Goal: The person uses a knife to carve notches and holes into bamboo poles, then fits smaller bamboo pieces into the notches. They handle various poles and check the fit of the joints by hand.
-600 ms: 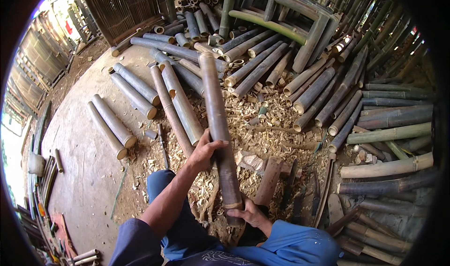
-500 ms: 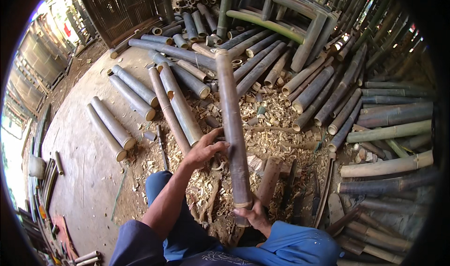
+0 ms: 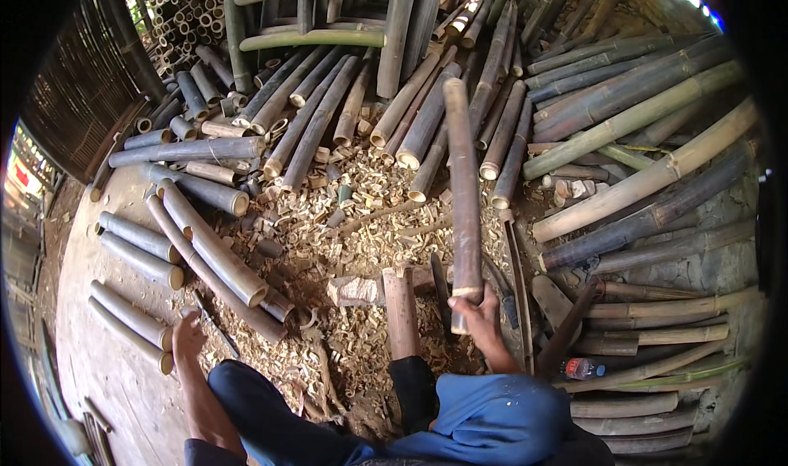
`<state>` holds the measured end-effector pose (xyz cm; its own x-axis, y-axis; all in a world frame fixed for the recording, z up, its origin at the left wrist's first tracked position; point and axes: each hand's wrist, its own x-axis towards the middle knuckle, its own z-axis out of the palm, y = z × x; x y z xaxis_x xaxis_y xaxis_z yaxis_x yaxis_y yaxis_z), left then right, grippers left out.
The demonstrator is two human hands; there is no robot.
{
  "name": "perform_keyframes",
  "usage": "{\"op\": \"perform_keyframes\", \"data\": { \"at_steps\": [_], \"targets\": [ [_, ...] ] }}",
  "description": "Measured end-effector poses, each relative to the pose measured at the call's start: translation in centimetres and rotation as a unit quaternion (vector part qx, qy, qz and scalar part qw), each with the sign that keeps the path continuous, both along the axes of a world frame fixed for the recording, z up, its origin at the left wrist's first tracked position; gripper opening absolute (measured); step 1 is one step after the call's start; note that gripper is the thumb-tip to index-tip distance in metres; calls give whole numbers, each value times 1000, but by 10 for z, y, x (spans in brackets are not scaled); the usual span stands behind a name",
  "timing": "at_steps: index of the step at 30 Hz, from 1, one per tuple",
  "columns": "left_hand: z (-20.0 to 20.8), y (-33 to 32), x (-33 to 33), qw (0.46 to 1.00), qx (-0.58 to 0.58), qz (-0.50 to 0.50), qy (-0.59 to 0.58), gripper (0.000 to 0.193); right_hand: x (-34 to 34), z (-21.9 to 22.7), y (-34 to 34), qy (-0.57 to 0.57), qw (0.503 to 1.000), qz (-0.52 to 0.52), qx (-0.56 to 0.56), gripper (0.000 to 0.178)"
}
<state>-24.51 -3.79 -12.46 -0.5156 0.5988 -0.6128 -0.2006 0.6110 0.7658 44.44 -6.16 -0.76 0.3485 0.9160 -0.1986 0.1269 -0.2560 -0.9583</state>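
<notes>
My right hand (image 3: 483, 318) grips the lower end of a long, dark bamboo pole (image 3: 464, 187), which stands up in front of me, tilted slightly left at the top. My left hand (image 3: 189, 339) is low on the left, holding nothing that I can see, its fingers loosely bent and apart. Just beside its fingertips lies a slim long-bladed tool (image 3: 217, 331) on the floor. Two cut bamboo lengths (image 3: 131, 318) are close by that hand. Between my knees a shorter brown bamboo piece (image 3: 400, 310) slants up next to a dark blade (image 3: 441, 290).
Pale wood chips (image 3: 361, 195) cover the ground ahead. Bamboo poles (image 3: 320, 121) lie in rows at the back, with more stacked at the right (image 3: 648, 187). A bamboo frame (image 3: 312, 35) stands behind them. A plastic bottle (image 3: 583, 368) lies near my right knee.
My left hand has let go of the bamboo pole and moved left toward the slim tool. My right hand has carried the pole rightward. The view has turned right.
</notes>
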Motion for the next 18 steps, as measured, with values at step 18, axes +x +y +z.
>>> {"op": "perform_keyframes", "data": {
  "at_steps": [18],
  "targets": [
    [-125,-12,73,757,-310,41,573,66,119,-96,254,-250,967,-50,14,67]
  ]
}}
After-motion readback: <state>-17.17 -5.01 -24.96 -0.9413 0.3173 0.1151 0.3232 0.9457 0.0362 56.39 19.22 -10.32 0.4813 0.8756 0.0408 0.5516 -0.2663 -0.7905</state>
